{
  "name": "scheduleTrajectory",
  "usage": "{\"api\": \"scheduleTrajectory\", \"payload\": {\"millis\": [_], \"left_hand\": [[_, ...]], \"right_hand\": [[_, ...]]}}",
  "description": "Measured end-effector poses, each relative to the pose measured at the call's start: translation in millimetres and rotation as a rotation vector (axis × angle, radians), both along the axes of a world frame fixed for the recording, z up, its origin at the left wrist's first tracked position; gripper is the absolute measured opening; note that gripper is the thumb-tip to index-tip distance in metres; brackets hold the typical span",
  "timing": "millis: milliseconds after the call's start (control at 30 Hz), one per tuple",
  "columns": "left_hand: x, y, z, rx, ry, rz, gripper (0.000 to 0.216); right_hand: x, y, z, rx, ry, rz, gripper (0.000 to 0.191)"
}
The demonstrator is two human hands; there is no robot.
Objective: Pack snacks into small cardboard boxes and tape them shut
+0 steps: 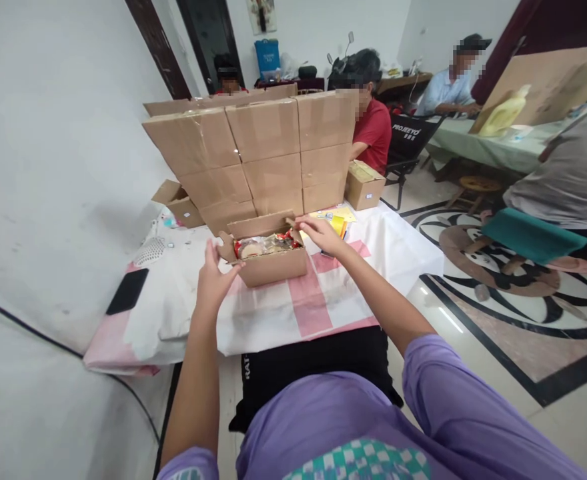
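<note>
A small cardboard box [273, 268] stands with its top open on the table, its flaps raised. Inside it lie clear plastic-wrapped packets [268, 245] with red parts; their exact kind is too small to make out. At the box's left end, my left hand [216, 275] has its thumb along the front corner and its fingers round the side flap [227, 247]. My right hand [322, 235] reaches over the right end, thumb and fingers closed on the flap there. Part of its grip is hidden.
A tall cardboard partition [273, 147] rises behind the box. Two other cartons [366, 187] [178, 203] flank it. A black phone [127, 292] lies at left, and yellow items [338, 223] at right. Other people sit beyond; a teal stool [528, 233] stands right.
</note>
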State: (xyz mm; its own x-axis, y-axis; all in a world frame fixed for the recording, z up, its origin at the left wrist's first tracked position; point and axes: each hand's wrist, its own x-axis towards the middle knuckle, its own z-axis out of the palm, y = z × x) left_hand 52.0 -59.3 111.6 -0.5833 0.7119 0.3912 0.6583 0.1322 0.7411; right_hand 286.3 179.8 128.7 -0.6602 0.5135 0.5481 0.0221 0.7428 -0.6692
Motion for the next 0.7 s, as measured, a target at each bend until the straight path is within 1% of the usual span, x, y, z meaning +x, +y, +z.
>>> {"api": "scheduleTrajectory", "payload": {"millis": [33, 67, 133, 167, 200, 267, 367, 400, 467, 500, 567, 600, 667, 700], "left_hand": [[-5, 6, -1.1, -0.018, -0.062, -0.041, 0.098], [-8, 12, -2.0, -0.037, -0.089, -0.048, 0.087], [-9, 24, -4.6, -0.040, -0.075, 0.021, 0.068], [-8, 30, -6.9, -0.020, -0.062, 0.070, 0.065], [-8, 36, -10.1, 0.003, -0.058, 0.107, 0.066], [-9, 45, -18.1, 0.030, -0.078, 0.147, 0.075], [-16, 54, -27.2, -0.003, -0.111, 0.167, 0.091], [-19, 55, -27.5, -0.015, -0.113, 0.151, 0.093], [-26, 56, -23.8, -0.039, -0.063, 0.090, 0.097], [-29, 56, -20.4, -0.059, -0.008, 0.054, 0.098], [-34, 57, -13.8, -0.117, 0.158, -0.016, 0.095], [-35, 58, -11.6, -0.147, 0.248, -0.048, 0.086], [-34, 61, -10.1, -0.244, 0.400, -0.130, 0.056], [-30, 63, -10.3, -0.291, 0.463, -0.162, 0.050]], "right_hand": [[-3, 0, -7.2, -0.034, -0.027, 0.029, 0.040], [-6, -1, -13.1, -0.050, -0.046, 0.048, 0.043], [-10, -3, -20.7, -0.048, -0.051, 0.072, 0.047], [-10, -4, -22.8, -0.037, -0.045, 0.089, 0.047], [-10, -5, -24.0, -0.029, -0.031, 0.100, 0.047], [-10, -3, -24.8, -0.035, 0.014, 0.077, 0.047], [-18, 9, -23.1, -0.061, 0.092, -0.059, 0.042], [-23, 13, -21.8, -0.063, 0.110, -0.098, 0.043], [-36, 20, -17.8, -0.054, 0.119, -0.126, 0.048], [-41, 21, -15.6, -0.043, 0.117, -0.121, 0.048], [-50, 20, -12.7, 0.004, 0.085, -0.082, 0.040], [-52, 17, -12.6, 0.037, 0.064, -0.070, 0.032], [-52, 11, -15.4, 0.131, -0.046, -0.037, 0.022], [-50, 8, -17.7, 0.179, -0.090, -0.050, 0.020]]}}
